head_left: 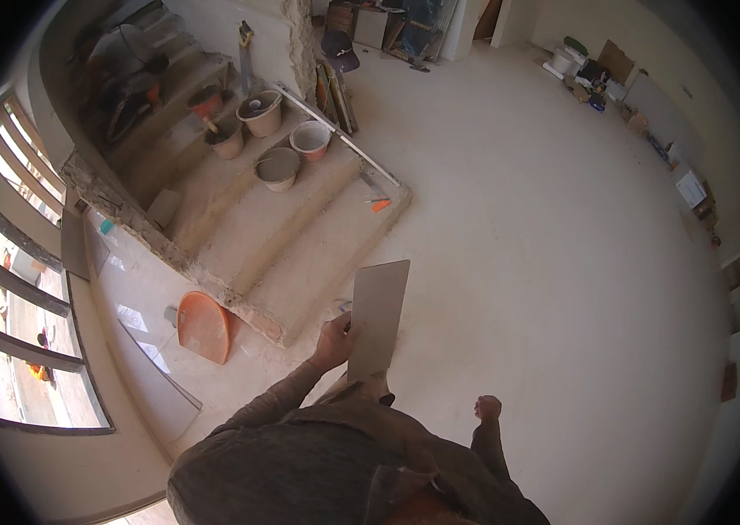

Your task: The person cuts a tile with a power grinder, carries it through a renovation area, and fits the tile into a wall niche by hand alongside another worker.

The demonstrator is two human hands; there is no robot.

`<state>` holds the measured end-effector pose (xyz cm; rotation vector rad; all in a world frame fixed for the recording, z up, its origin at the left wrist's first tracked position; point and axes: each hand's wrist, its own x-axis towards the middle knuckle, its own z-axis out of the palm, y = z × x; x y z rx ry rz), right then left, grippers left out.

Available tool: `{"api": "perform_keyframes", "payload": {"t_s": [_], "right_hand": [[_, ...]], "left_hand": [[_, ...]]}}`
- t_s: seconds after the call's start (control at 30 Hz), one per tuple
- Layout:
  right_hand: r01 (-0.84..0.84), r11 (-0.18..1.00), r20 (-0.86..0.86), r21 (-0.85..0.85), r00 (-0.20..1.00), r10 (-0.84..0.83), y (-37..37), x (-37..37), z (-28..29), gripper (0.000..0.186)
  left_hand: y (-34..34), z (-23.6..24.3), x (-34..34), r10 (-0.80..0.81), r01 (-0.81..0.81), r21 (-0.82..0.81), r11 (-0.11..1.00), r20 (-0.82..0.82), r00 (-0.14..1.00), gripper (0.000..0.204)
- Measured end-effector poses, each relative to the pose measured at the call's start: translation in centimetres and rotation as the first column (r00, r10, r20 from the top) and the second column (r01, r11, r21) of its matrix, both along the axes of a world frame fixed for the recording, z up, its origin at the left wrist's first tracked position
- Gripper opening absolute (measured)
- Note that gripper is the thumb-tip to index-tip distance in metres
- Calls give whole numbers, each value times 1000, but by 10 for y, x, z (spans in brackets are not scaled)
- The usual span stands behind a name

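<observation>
My left hand (pixel 332 341) grips the left edge of a flat, rectangular grey tile (pixel 378 317), which stands on its narrow end in front of my body. The tile's lower end is partly covered by my clothing. My right hand (pixel 488 409) hangs out to my right with its fingers curled in; nothing shows in it. Beyond the tile, the bare concrete steps (pixel 278 280) climb toward the far left. An orange-handled tool (pixel 380 206) lies on the lowest step near its right end.
Several buckets stand on the steps, including one of grey mix (pixel 278 166). A long white bar (pixel 339 133) lies along the steps' right side. Another person (pixel 125 66) bends over higher up. An orange scoop-shaped pan (pixel 203 326) sits left of the steps. Boxes and tools (pixel 593 87) line the right wall.
</observation>
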<state>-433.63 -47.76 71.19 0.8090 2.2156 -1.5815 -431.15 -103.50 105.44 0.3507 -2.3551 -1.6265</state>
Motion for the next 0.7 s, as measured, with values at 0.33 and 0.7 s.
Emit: {"api": "perform_keyframes", "payload": {"t_s": [0.33, 0.7], "right_hand": [[-148, 976, 275, -159, 943, 188, -80, -368, 66, 9], [-609, 785, 466, 114, 731, 499, -41, -689, -2, 9]], "left_hand": [[-26, 6, -378, 43, -48, 93, 995, 52, 998, 26], [-35, -4, -794, 179, -174, -79, 981, 57, 982, 25]]}}
